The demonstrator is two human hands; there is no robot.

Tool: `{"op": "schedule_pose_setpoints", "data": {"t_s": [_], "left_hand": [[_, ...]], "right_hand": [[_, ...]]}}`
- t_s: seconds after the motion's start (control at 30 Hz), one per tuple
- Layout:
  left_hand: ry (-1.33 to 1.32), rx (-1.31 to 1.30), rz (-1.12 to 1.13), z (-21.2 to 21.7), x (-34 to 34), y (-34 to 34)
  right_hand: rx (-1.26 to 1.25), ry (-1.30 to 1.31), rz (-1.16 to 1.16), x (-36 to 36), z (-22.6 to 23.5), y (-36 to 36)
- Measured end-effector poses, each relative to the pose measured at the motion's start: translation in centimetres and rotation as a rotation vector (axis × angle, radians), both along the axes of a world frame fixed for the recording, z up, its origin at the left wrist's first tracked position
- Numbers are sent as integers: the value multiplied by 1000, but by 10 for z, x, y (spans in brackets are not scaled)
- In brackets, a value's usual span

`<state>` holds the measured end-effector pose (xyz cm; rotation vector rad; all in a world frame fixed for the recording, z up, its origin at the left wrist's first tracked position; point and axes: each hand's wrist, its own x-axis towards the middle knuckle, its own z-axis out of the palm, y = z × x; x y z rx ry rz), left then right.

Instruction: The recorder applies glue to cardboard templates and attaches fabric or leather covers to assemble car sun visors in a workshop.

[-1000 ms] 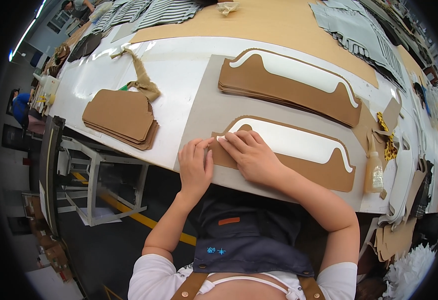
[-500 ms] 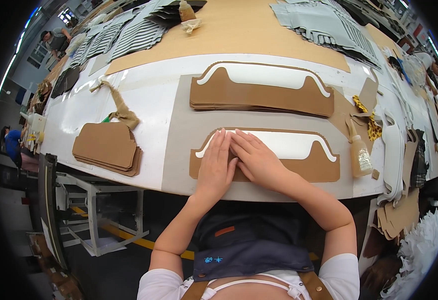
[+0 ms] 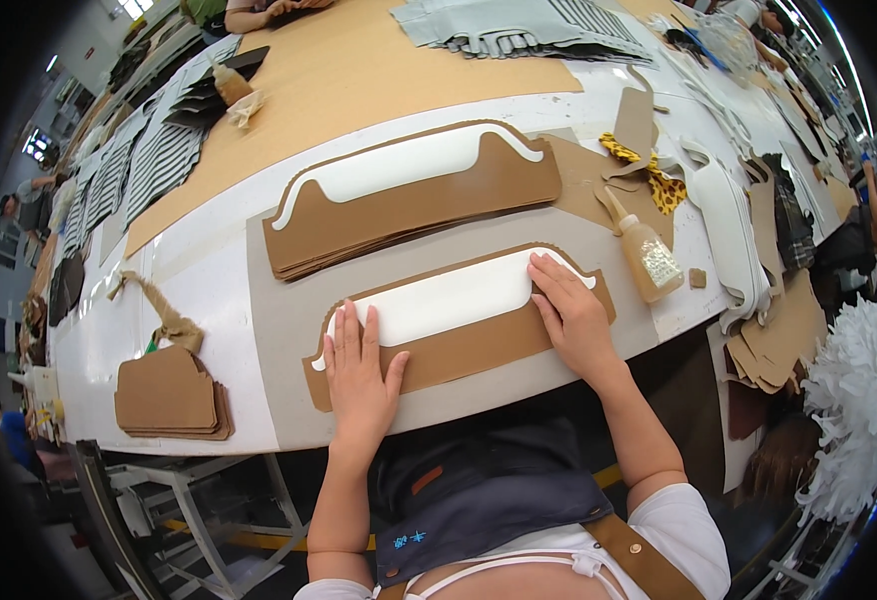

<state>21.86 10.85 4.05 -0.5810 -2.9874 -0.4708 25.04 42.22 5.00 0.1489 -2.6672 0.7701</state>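
Observation:
In front of me lies a brown sheet panel [image 3: 459,366] with a curved white piece [image 3: 444,303] along its upper part. My left hand [image 3: 361,375] rests flat on the panel's left end, fingertips over the white piece, fingers stretched out. At the other end my right hand [image 3: 571,318] lies with its fingers extended, the tips touching the white piece near its right curve. Neither hand holds anything. Just beyond is a stack of brown panels [image 3: 419,220], topped by a similar white piece [image 3: 399,165].
A glue bottle [image 3: 649,257] with a pointed nozzle stands to the right, near a small brown block [image 3: 697,277]. Smaller brown pieces [image 3: 167,392] are stacked at the left beside a crumpled cloth [image 3: 171,322]. Grey layered pieces [image 3: 529,28] lie farther back, with another person's hands [image 3: 284,8] beyond.
My hands have moved apart from the panel's middle, the left toward its left end and the right toward its right end. The whole view has turned.

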Motion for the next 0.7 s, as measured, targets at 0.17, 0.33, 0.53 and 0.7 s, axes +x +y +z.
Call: {"op": "schedule_pose_setpoints", "data": {"t_s": [0.17, 0.33, 0.53, 0.7], "left_hand": [[-117, -56, 37, 7, 15, -28], [-117, -86, 97, 11, 33, -57], [-103, -108, 129, 9, 38, -62], [-70, -150, 148, 6, 39, -61]], "right_hand": [[-199, 111, -257, 32, -4, 33], [79, 83, -425, 50, -3, 45], [131, 64, -452, 41, -6, 35], [39, 36, -491, 30, -10, 43]]}}
